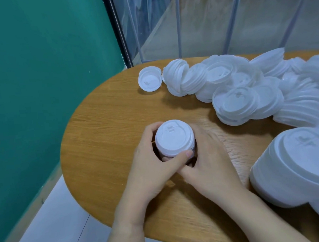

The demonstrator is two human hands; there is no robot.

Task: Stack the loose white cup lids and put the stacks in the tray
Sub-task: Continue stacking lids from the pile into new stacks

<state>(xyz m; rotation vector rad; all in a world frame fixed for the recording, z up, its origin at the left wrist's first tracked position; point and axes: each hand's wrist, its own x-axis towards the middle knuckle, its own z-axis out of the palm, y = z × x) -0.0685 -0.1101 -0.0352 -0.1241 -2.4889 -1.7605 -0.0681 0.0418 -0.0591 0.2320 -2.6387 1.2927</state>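
Both hands clasp one upright stack of lids point(174, 138) standing on the wooden table point(102, 128): left hand point(154, 164) wraps its near side, right hand point(208, 155) its far side. Loose lids point(243, 92) heaped at right (some nested). Tall stacks point(297, 166) near right edge. No tray visible.

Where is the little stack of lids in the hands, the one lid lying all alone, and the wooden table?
stack of lids point(172, 137), head view, on its flat top lid.
lone lid point(149, 82), head view, on its middle.
wooden table point(106, 124), head view, on bare wood left of the hands.
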